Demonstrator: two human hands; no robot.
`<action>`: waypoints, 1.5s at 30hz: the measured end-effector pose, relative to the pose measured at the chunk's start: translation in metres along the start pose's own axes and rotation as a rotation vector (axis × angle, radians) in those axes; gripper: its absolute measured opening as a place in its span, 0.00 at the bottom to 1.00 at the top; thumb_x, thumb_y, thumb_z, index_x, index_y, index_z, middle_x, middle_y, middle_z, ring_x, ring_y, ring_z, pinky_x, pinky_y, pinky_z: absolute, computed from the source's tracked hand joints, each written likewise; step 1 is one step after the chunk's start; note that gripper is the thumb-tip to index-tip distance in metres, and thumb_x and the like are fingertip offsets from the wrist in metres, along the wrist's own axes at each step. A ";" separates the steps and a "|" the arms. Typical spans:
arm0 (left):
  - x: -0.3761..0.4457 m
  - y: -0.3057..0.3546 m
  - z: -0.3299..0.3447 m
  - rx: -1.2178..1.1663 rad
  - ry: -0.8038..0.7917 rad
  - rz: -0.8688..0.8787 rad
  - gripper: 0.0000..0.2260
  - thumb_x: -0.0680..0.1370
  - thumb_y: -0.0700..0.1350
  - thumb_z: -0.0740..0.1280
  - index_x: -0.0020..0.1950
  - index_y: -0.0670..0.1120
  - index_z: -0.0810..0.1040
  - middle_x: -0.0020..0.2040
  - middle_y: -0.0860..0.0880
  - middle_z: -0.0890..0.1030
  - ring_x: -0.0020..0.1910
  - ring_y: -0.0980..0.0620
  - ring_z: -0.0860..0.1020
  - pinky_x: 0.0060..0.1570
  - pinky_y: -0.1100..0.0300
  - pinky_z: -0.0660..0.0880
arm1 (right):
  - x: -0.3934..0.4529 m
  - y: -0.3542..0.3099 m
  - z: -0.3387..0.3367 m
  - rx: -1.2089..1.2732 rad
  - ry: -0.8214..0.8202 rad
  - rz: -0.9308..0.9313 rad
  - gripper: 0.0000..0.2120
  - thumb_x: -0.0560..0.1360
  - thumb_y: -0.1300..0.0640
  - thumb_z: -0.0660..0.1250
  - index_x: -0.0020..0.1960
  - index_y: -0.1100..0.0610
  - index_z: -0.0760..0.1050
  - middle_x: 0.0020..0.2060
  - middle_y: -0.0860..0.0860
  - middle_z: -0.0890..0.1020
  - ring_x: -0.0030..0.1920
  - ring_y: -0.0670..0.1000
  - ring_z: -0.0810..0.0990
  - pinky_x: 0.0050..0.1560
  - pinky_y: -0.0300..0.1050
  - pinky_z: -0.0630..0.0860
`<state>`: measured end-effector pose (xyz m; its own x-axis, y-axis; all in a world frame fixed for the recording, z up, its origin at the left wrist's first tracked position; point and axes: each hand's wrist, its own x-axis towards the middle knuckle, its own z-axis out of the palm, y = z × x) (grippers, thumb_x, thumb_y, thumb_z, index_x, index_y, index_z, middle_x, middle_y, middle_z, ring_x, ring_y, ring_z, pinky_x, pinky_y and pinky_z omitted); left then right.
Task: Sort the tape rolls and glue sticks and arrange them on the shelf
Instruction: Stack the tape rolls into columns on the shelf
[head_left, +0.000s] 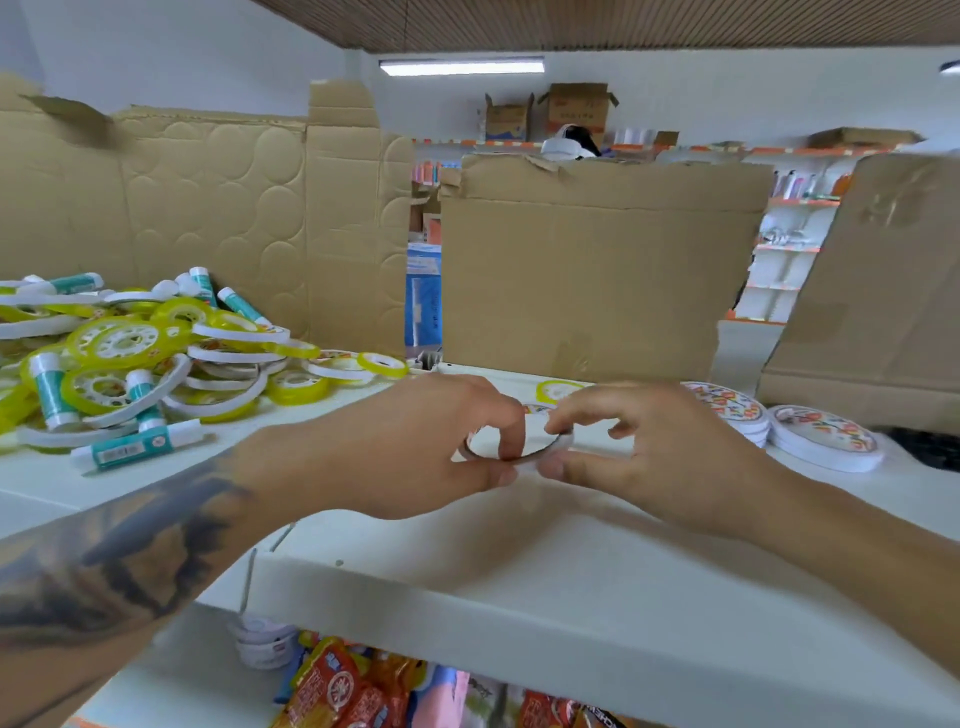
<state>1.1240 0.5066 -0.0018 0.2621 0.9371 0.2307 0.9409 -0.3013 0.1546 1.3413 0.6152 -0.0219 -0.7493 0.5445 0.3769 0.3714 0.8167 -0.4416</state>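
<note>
Head view: a thin white tape roll (519, 447) is pinched between both hands, just above the white shelf (519, 561), the left hand (415, 447) at its left rim, the right hand (639, 452) at its right. Mixed tape rolls and glue sticks (130, 358) are piled far left; sorted stacks (810, 436) lie right.

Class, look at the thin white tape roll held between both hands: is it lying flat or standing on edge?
Roughly flat. The tape roll shows its open ring face upward, pinched by the left hand and right hand just above the shelf.
</note>
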 end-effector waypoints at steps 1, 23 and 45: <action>0.008 0.005 0.003 -0.016 0.008 0.023 0.04 0.79 0.57 0.69 0.47 0.59 0.76 0.52 0.57 0.78 0.52 0.56 0.76 0.54 0.55 0.73 | -0.007 0.005 -0.006 0.013 0.020 0.025 0.17 0.68 0.33 0.73 0.52 0.40 0.82 0.52 0.37 0.82 0.59 0.40 0.77 0.58 0.46 0.76; 0.084 0.055 0.080 -0.137 -0.198 0.137 0.28 0.79 0.72 0.54 0.75 0.62 0.67 0.76 0.63 0.66 0.76 0.68 0.57 0.77 0.52 0.59 | -0.100 0.139 -0.107 -0.130 0.420 0.630 0.11 0.67 0.36 0.78 0.45 0.40 0.87 0.41 0.38 0.85 0.44 0.41 0.80 0.38 0.40 0.72; 0.054 0.025 0.036 0.122 -0.311 0.021 0.32 0.71 0.77 0.47 0.68 0.64 0.70 0.67 0.59 0.75 0.70 0.54 0.71 0.68 0.41 0.65 | -0.067 0.067 -0.084 -0.351 0.128 0.397 0.12 0.69 0.29 0.62 0.51 0.27 0.73 0.52 0.33 0.75 0.53 0.39 0.76 0.48 0.40 0.71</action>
<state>1.1691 0.5562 -0.0201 0.3165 0.9456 -0.0748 0.9485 -0.3149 0.0328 1.4625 0.6492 -0.0078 -0.4495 0.8253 0.3419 0.7895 0.5461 -0.2803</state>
